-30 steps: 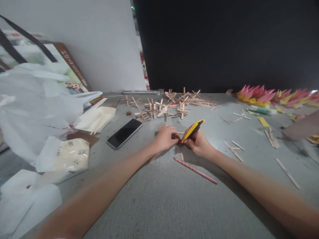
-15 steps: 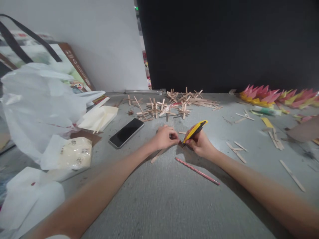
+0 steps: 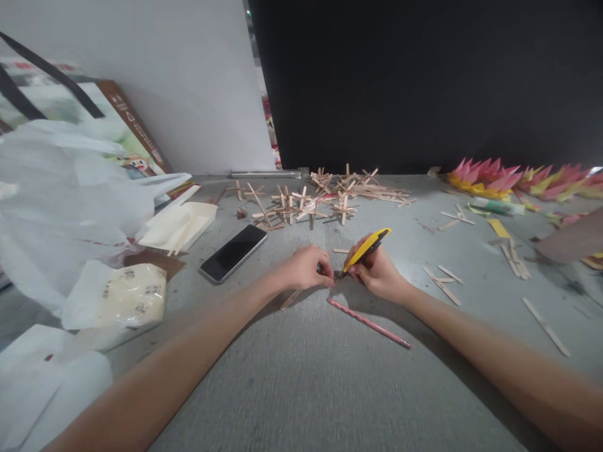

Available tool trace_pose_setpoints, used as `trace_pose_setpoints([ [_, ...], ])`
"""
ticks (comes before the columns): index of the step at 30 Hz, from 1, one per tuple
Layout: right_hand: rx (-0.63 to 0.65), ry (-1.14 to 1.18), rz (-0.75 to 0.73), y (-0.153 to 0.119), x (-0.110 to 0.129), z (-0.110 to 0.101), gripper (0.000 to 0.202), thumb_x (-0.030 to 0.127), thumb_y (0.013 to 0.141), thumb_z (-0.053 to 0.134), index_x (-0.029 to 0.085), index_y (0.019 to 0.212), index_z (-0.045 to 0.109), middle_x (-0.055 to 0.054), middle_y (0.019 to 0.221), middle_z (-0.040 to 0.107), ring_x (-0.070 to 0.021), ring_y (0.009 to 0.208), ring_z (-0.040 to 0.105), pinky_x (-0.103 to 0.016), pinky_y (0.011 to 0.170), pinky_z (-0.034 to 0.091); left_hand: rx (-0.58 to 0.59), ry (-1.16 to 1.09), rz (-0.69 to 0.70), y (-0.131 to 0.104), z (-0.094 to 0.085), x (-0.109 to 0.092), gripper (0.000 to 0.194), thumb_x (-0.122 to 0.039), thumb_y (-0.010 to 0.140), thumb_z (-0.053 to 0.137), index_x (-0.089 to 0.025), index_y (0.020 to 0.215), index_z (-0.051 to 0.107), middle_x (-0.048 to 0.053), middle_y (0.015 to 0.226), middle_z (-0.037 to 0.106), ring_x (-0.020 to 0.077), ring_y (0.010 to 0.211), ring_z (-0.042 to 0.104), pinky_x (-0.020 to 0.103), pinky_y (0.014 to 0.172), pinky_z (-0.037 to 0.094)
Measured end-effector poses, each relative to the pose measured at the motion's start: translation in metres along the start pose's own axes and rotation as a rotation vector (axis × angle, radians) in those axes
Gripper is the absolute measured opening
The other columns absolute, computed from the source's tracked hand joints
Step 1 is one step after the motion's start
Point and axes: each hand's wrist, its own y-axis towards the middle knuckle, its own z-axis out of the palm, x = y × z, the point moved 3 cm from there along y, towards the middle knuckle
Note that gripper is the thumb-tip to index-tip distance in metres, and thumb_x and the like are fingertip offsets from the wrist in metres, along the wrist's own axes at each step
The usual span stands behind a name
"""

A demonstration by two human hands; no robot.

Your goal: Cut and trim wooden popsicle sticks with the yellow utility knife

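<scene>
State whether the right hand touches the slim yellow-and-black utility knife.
Touching: the head view shows the right hand gripping the slim yellow-and-black utility knife.

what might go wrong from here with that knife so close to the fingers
The knife in the right hand points toward the left hand, so a slip might cut a finger. The pencil lies loose nearby and could get knocked. The phone might be bumped by the left arm.

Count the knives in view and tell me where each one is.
1: the yellow knife, held in the right hand, its tip close to the left hand. Others could be hidden behind the white bag.
</scene>
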Motion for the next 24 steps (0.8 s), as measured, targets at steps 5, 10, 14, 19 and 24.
trace_pose_setpoints([
  [5,-0.014,0.028,0.011,0.0,0.005,0.001,0.036,0.031,0.091,0.069,0.027,0.096,0.034,0.003,0.08,0.057,-0.0116,0.056,0.05,-0.028,0.051,0.042,0.01,0.022,0.001,0.0,-0.003,-0.004,0.008,-0.025,0.072,0.082,-0.025,0.065,0.077,0.003,0.08,0.075,0.0234,0.086,0.066,0.039,0.089,0.046],
  [10,0.002,0.026,0.04,0.0,0.004,0.001,0.036,0.033,0.091,0.07,0.027,0.094,0.035,0.002,0.078,0.058,-0.0114,0.054,0.049,-0.027,0.049,0.039,0.038,0.094,0.003,-0.001,-0.004,-0.009,0.008,-0.024,0.074,0.082,-0.025,0.069,0.076,0.003,0.084,0.074,0.025,0.095,0.064,0.042,0.097,0.042],
  [14,0.004,-0.012,0.059,0.001,0.003,0.0,0.034,0.035,0.092,0.069,0.026,0.095,0.037,0.003,0.076,0.058,-0.012,0.054,0.05,-0.028,0.049,0.04,0.031,0.129,0.025,-0.002,-0.007,-0.01,0.006,-0.024,0.078,0.082,-0.026,0.082,0.078,0.004,0.096,0.075,0.027,0.105,0.061,0.046,0.104,0.036],
  [19,-0.004,-0.039,0.076,0.0,-0.002,-0.002,0.03,0.035,0.092,0.068,0.025,0.098,0.041,0.001,0.08,0.058,-0.0123,0.056,0.05,-0.027,0.049,0.04,-0.015,0.166,0.009,-0.002,-0.008,-0.009,0.003,-0.023,0.084,0.078,-0.026,0.083,0.078,0.003,0.103,0.075,0.0277,0.111,0.058,0.047,0.102,0.032],
  [24,-0.022,-0.04,0.057,-0.001,-0.005,-0.004,0.029,0.034,0.092,0.069,0.025,0.099,0.042,0.0,0.083,0.058,-0.0133,0.061,0.052,-0.027,0.05,0.04,-0.165,0.206,-0.023,0.003,0.004,-0.001,0.005,-0.023,0.087,0.078,-0.024,0.082,0.076,0.002,0.096,0.075,0.0251,0.108,0.058,0.044,0.1,0.03],
])
